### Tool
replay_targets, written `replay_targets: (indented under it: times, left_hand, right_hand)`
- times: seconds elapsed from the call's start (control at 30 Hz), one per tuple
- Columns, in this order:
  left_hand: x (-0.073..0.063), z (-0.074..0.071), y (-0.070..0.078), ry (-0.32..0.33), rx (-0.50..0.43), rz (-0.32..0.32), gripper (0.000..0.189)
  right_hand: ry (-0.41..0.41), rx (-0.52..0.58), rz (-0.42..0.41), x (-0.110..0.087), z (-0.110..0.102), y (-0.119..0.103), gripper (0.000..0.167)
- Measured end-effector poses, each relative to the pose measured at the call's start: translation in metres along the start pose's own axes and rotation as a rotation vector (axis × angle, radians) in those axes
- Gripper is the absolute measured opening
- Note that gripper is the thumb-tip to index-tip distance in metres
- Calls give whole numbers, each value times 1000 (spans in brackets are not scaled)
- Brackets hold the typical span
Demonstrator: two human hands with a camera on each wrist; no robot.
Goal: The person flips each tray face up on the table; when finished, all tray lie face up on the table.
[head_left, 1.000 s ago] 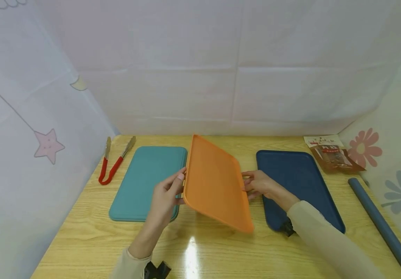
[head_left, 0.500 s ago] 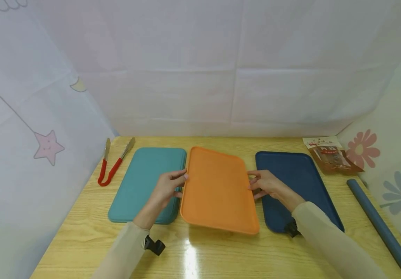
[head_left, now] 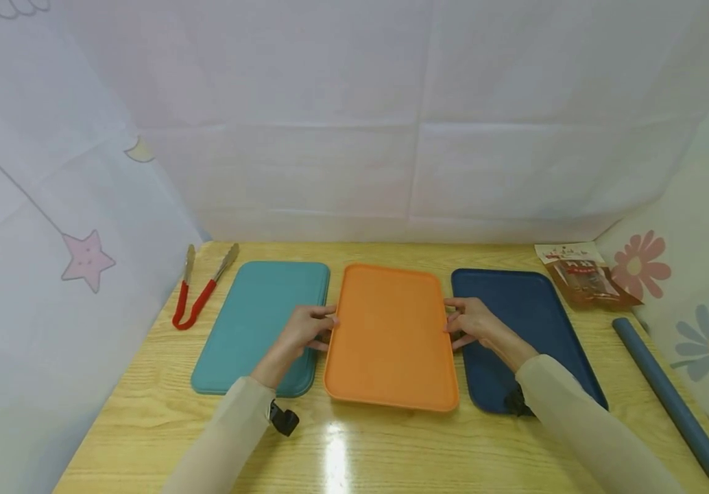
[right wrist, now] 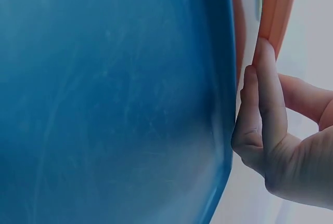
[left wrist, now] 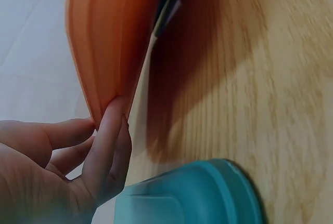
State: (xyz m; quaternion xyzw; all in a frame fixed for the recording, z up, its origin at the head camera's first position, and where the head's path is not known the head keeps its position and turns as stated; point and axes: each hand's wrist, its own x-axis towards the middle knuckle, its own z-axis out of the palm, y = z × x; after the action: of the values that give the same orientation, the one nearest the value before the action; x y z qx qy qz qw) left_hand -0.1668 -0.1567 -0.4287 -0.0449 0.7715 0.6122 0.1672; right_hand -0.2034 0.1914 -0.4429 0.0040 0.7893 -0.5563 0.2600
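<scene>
An orange tray (head_left: 391,336) faces up in the middle of the head view, between a teal tray (head_left: 262,322) and a navy tray (head_left: 515,302). My left hand (head_left: 305,329) pinches its left rim, thumb above and fingers beneath. On the opposite rim my right hand (head_left: 474,322) holds it the same way. The left wrist view has the orange tray (left wrist: 106,37) held off the wood, casting a shadow, with the teal tray (left wrist: 177,198) below the hand. In the right wrist view, the fingertips (right wrist: 265,52) press the orange underside next to the navy tray (right wrist: 114,99).
Red-handled tongs (head_left: 197,295) lie at the back left of the wooden table (head_left: 416,453). A brown snack packet (head_left: 589,278) is at the back right, and a dark grey-blue roll (head_left: 669,398) runs along the right edge. Printed cloth hangs behind and at both sides.
Held by both hands, the orange tray has gone from steeply tilted to nearly flat and come down lower. It has also shifted slightly right over the last half second.
</scene>
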Motion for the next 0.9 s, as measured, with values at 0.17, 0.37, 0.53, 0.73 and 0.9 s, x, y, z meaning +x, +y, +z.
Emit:
replay_targets:
  times: [0.17,0.37,0.53,0.73,0.9]
  left_hand:
    - [6,4,-3,22,66,-3,42]
    - [15,8,-7,50,113,24,41]
    - [21,12,-8,87,183,53,38]
    - [26,16,-10,114,247,63,38]
    - [27,19,-12,129,312,71,37]
  right_hand:
    - [21,-17,-1,4,0,2,74]
    - [52,-52,-14,10,2,1,73]
    - [76,-59,-20,12,4,1,73]
    - [107,-88,-36,13,7,0,73]
    - [143,-178,-35,15,11,0,73]
